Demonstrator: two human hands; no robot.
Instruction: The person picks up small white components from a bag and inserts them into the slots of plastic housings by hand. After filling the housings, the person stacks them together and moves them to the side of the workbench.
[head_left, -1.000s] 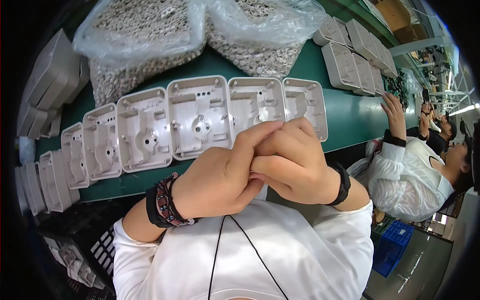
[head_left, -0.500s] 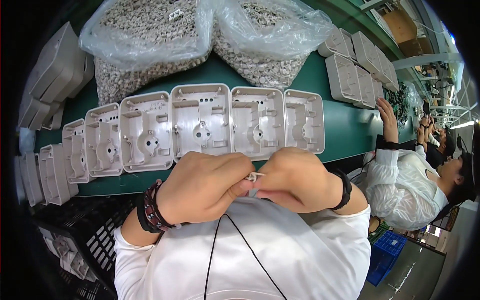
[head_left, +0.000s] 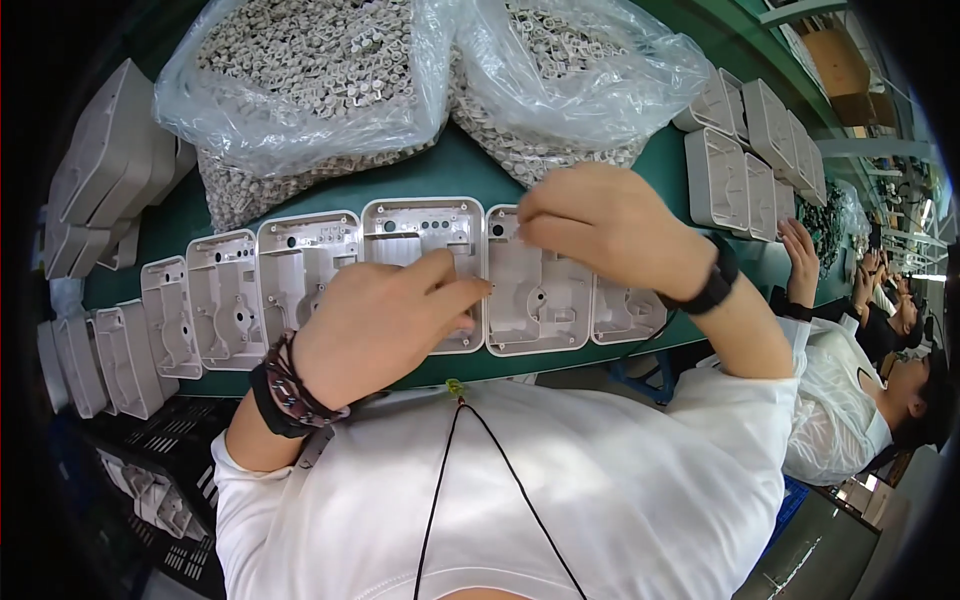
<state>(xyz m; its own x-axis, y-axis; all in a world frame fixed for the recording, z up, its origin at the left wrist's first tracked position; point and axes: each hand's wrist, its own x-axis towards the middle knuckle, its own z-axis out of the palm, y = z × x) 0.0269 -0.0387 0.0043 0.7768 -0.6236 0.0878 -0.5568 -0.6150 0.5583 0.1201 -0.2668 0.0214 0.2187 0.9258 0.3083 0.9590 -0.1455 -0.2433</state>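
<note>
Left hand [head_left: 378, 325], right hand [head_left: 615, 225] apart

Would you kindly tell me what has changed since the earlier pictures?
The left hand and right hand, earlier together around a small pale part, have separated: the left is over an open light-grey housing, the right farther forward, near the right-hand bag of small parts. Whether either still holds it is unclear. The housing row keeps its arrangement.

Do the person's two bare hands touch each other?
No, the left hand and the right hand are apart, with part of an open light-grey plastic housing visible between them.
</note>
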